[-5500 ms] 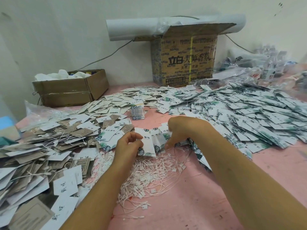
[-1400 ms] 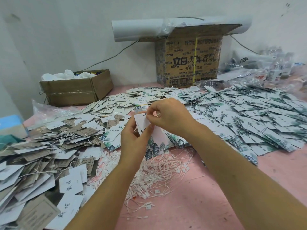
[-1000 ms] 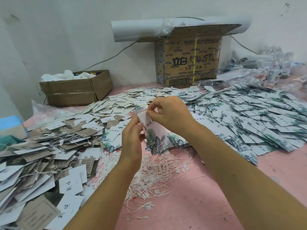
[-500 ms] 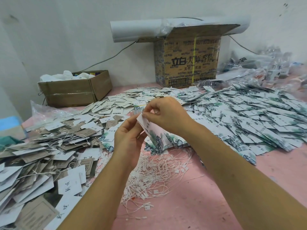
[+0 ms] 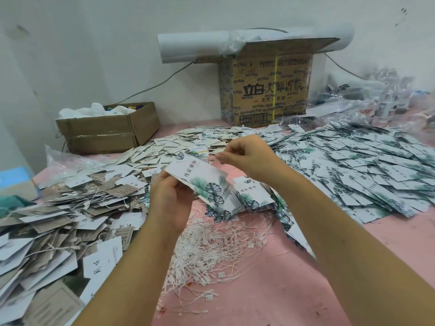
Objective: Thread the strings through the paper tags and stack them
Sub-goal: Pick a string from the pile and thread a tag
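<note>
What the right hand (image 5: 249, 158) pinches is too blurred to tell; the left tag pile (image 5: 47, 220) runs off-frame.

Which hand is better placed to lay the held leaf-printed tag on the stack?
Left, probably: the left hand grips the white leaf-printed paper tag beside the stack of matching tags; the right hand hovers farther back.

left hand (image 5: 170, 199) holds leafy tag (image 5: 200, 178) (right hand (image 5: 250, 157) pinched beside).

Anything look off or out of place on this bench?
Mainly the white roll: it lies across the open flaps of the printed carton, its left end overhanging unsupported. The strings lie in a tangled heap.
</note>
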